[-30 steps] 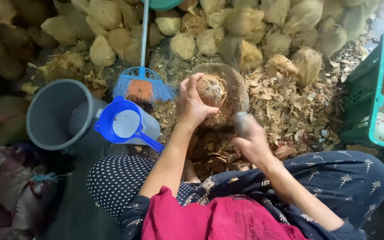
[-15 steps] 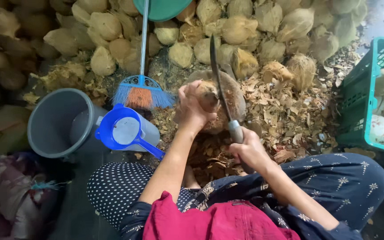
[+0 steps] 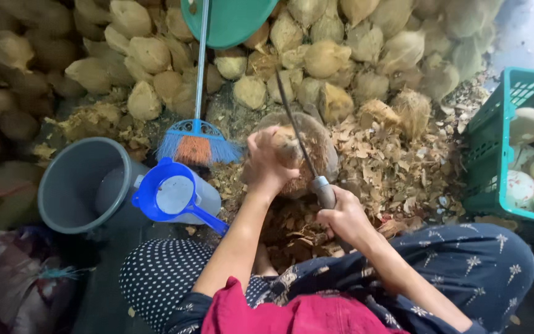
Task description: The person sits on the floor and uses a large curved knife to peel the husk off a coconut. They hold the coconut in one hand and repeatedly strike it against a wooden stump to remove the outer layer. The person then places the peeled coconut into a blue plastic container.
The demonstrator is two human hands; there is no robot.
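My left hand (image 3: 266, 162) grips a husked brown coconut (image 3: 288, 147) on top of a round chopping block (image 3: 322, 148). My right hand (image 3: 341, 216) holds the handle of a long thin knife (image 3: 295, 133), whose blade points up and away over the coconut. Both hands work just in front of my knees, above a heap of brown husk shavings (image 3: 390, 167).
A large pile of husked coconuts (image 3: 316, 59) fills the back. A blue broom (image 3: 196, 139) and a green pan (image 3: 233, 21) lie there. A grey bucket (image 3: 75, 185) and a blue jug (image 3: 174, 195) stand left; a green crate (image 3: 495, 154) of peeled coconuts stands right.
My right hand has raised the knife from low beside the block, so the blade now stands up over the coconut. My left hand stays on the coconut.
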